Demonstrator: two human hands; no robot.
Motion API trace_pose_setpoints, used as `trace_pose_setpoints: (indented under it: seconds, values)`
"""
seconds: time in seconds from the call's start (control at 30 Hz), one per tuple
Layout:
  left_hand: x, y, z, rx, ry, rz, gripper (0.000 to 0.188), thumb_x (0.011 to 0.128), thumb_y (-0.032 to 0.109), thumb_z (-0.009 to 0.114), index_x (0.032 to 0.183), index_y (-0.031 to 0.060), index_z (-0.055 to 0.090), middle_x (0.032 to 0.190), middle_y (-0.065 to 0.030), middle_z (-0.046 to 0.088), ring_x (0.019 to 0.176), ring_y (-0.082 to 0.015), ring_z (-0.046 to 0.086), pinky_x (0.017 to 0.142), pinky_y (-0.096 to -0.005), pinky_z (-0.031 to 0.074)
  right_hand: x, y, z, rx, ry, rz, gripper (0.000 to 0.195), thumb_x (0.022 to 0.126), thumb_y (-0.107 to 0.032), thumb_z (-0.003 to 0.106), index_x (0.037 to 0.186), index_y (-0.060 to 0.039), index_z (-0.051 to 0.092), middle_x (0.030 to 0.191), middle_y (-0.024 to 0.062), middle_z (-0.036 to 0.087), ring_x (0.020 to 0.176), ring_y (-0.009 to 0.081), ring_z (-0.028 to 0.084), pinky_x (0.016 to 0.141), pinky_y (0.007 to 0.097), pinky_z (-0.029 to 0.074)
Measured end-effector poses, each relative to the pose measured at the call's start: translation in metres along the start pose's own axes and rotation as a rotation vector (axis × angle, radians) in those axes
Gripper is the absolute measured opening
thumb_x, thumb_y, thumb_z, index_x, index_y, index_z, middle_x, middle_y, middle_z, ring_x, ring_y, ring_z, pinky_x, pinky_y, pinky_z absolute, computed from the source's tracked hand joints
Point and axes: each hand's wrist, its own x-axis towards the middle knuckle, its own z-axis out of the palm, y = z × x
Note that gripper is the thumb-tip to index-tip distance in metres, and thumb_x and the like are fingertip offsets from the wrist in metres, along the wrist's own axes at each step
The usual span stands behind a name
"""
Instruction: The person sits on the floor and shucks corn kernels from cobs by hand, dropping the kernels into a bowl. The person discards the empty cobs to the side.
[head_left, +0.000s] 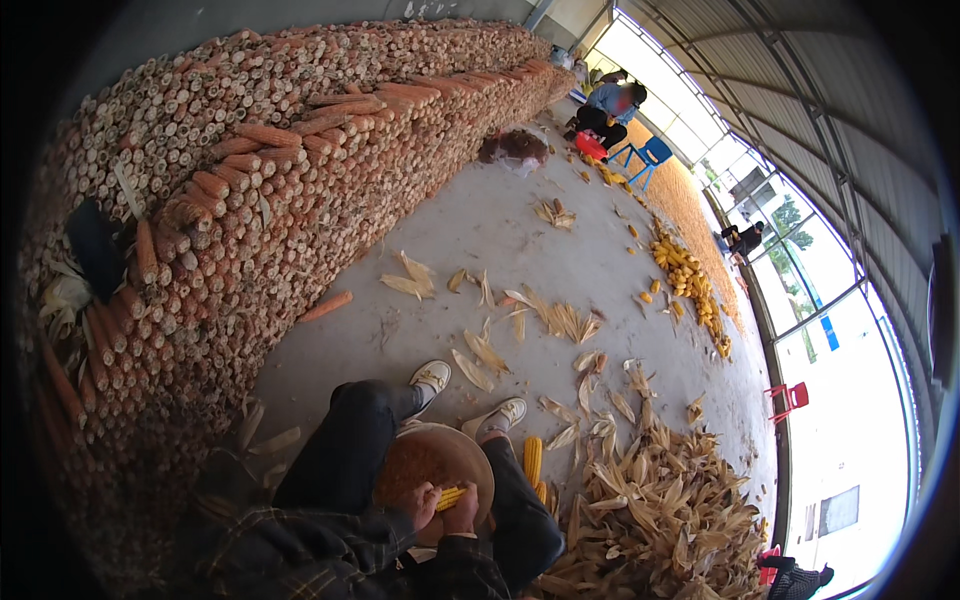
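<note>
Between my knees stands a round basin (480, 466), its inside reddish brown. Above its near part, a yellow ear of corn (451, 498) is held with both hands. My left hand (421, 504) grips one end of the ear, and my right hand (460, 511) grips the other. Yellow kernels show in the gap between the fists; the ends of the ear are hidden by the fingers. Beside my right leg, another yellow ear of corn (532, 460) lies on the floor, with part of one more ear near it.
A stacked wall of bare corncobs (360, 187) rises on the left. Dry husks (660, 495) heap up at the right. Yellow ears (686, 274) and spread kernels (660, 172) lie farther off. Other people (611, 109) sit near a blue chair (651, 156); a red chair (789, 400) stands right.
</note>
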Motion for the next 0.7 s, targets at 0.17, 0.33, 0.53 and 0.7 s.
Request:
trace_pose_setpoints:
  seconds: [0.17, 0.33, 0.53, 0.7]
  values:
    - [-0.003, -0.001, 0.006, -0.112, 0.06, -0.034, 0.038, 0.098, 0.034, 0.042, 0.092, 0.0004, 0.059, 0.084, -0.0199, 0.062, 0.081, -0.032, 0.061, 0.074, -0.0397, 0.047, -0.022, -0.003, 0.014, -0.416, 0.009, -0.27, 0.022, 0.091, -0.028, 0.053, 0.091, -0.0053, 0.052, 0.082, 0.0085, 0.057, 0.073, 0.0247, 0.059, 0.071, 0.0374, 0.052]
    - [0.001, -0.006, 0.003, -0.122, 0.149, -0.065, 0.044, 0.098, 0.038, 0.039, 0.09, 0.0009, 0.06, 0.083, -0.02, 0.062, 0.078, -0.0339, 0.06, 0.07, -0.0411, 0.045, -0.013, -0.011, 0.026, 0.114, 0.03, 0.046, 0.022, 0.093, -0.024, 0.051, 0.078, -0.0073, 0.051, 0.069, 0.005, 0.053, 0.066, 0.0225, 0.057, 0.066, 0.0353, 0.05]
    - [-0.001, 0.006, -0.004, -0.094, 0.128, -0.15, 0.046, 0.099, 0.036, 0.041, 0.094, -0.0022, 0.065, 0.084, -0.0173, 0.066, 0.083, -0.0292, 0.063, 0.077, -0.0387, 0.048, -0.011, -0.011, 0.026, 0.12, 0.071, 0.071, 0.017, 0.092, -0.024, 0.051, 0.082, -0.0096, 0.05, 0.071, 0.0043, 0.052, 0.065, 0.0224, 0.054, 0.063, 0.0371, 0.048]
    - [0.004, -0.003, -0.005, -0.043, 0.127, -0.296, 0.046, 0.098, 0.036, 0.043, 0.092, -0.0043, 0.065, 0.086, -0.0199, 0.068, 0.087, -0.0346, 0.064, 0.077, -0.0434, 0.048, -0.018, -0.014, 0.035, 0.116, 0.053, 0.06, 0.014, 0.092, -0.021, 0.052, 0.084, -0.0097, 0.05, 0.074, 0.0032, 0.05, 0.066, 0.0198, 0.052, 0.063, 0.0356, 0.048]
